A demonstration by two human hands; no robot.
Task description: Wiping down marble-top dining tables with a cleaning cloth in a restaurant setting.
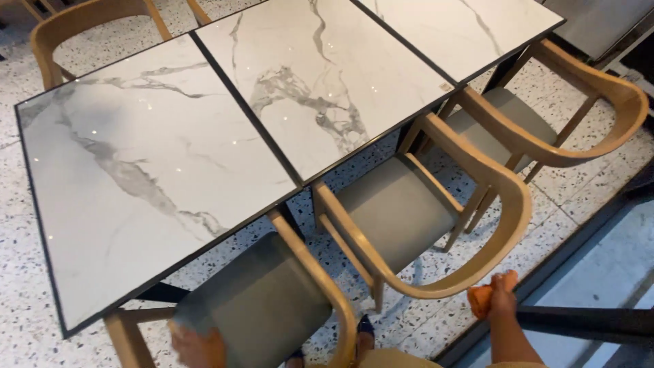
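A: Marble-patterned white tops [157,184], three in a row with thin dark edges, fill most of the view. What are the hands doing?

B: The right hand [503,287] is low at the right, just beside the curved back of the middle chair [409,232]. Its fingers [507,278] are closed around an orange cloth [480,300], which bulges out on the left side of the fist.

A: And the left one?

B: The left hand [197,346] is at the bottom edge, blurred, resting on or just over the grey seat of the near chair [266,307]. I cannot tell whether those fingers are spread or curled, nor whether they grip anything.

A: Where do the chairs stand?

B: Each wooden chair is tucked against the long surface, seat partly under a top. A third chair [545,116] stands farther right, and another chair back [88,20] shows across the surface at the top left.

A: The floor?

B: Speckled terrazzo [586,191]. A dark rail [586,320] runs along the lower right, near the hand with the cloth.
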